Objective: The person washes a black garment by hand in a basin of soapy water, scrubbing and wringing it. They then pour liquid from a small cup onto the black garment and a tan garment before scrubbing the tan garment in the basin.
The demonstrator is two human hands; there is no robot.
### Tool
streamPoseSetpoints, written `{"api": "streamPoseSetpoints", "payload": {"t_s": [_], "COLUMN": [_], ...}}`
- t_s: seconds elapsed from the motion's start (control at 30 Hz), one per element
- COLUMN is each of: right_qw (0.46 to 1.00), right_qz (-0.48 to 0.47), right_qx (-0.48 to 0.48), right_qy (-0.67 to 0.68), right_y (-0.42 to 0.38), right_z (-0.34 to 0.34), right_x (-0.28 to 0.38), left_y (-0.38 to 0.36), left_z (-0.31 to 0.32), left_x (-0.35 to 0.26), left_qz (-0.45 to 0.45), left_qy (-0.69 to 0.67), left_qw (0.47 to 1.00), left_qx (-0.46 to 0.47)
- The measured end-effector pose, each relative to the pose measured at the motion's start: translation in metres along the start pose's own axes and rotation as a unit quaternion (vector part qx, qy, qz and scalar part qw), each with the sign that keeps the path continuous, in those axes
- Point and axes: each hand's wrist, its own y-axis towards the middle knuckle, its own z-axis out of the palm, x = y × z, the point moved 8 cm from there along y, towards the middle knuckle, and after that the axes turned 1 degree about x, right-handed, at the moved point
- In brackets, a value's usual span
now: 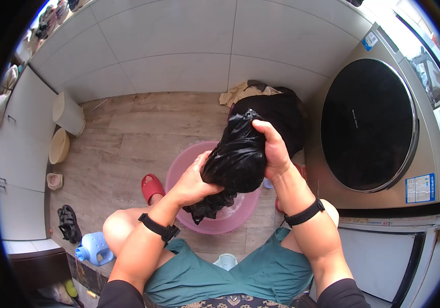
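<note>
Between my two hands is a shiny black plastic bag (235,154), bulging around contents I cannot see. My left hand (194,182) grips its lower left side, with the fingers partly hidden behind it. On the right side, my right hand (276,151) presses against the bag, thumb up along its upper edge. A crumpled end of the bag hangs at the lower left. Below stands a pink basin (248,211), partly covered by the bag, with what looks like suds or water inside.
A dark cloth heap (284,115) lies beyond the bag, near a washing machine (317,169) on the right. To the left are a blue jug (97,248), black sandals (68,223), a white bin (68,114) and a cream basin (59,146). A red slipper (152,188) is beside the pink basin.
</note>
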Motion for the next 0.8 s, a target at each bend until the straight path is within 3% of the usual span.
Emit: {"api": "streamPoseSetpoints", "payload": {"t_s": [0.1, 0.23, 0.37, 0.47, 0.5, 0.57, 0.6, 0.63, 0.7, 0.8], "right_qw": [0.989, 0.97, 0.963, 0.902, 0.852, 0.783, 0.784, 0.705, 0.643, 0.615], "right_qz": [-0.014, -0.044, -0.055, -0.171, -0.187, -0.329, -0.334, -0.345, -0.361, -0.378], "right_qx": [-0.131, -0.174, -0.167, -0.189, -0.184, -0.092, -0.064, -0.033, 0.048, 0.069], "right_qy": [-0.063, -0.166, -0.206, -0.348, -0.452, -0.519, -0.52, -0.618, -0.674, -0.688], "right_y": [0.0, -0.006, -0.005, -0.011, -0.016, -0.025, -0.031, -0.038, -0.044, -0.055], "right_z": [-0.03, -0.042, -0.042, -0.024, -0.009, 0.025, 0.034, 0.05, 0.061, 0.068], "right_x": [0.006, 0.013, 0.018, 0.028, 0.032, 0.027, 0.018, 0.012, -0.01, -0.031], "left_y": [-0.001, -0.004, -0.001, 0.005, 0.005, 0.003, 0.003, 0.003, 0.0, 0.0], "left_z": [-0.007, -0.009, -0.008, -0.008, -0.008, -0.005, -0.006, -0.006, -0.005, -0.003], "left_x": [0.005, 0.0, -0.006, -0.011, -0.012, 0.0, 0.004, 0.007, -0.002, -0.013], "left_qz": [-0.01, 0.027, 0.052, 0.057, 0.058, 0.009, 0.002, -0.006, -0.019, 0.008], "left_qy": [-0.096, -0.263, -0.476, -0.546, -0.572, -0.616, -0.623, -0.63, -0.62, -0.616], "left_qw": [0.995, 0.964, 0.878, 0.836, 0.818, 0.787, 0.782, 0.776, 0.783, 0.788], "left_qx": [-0.025, -0.025, 0.018, 0.013, 0.017, 0.01, 0.007, 0.003, -0.032, 0.003]}}
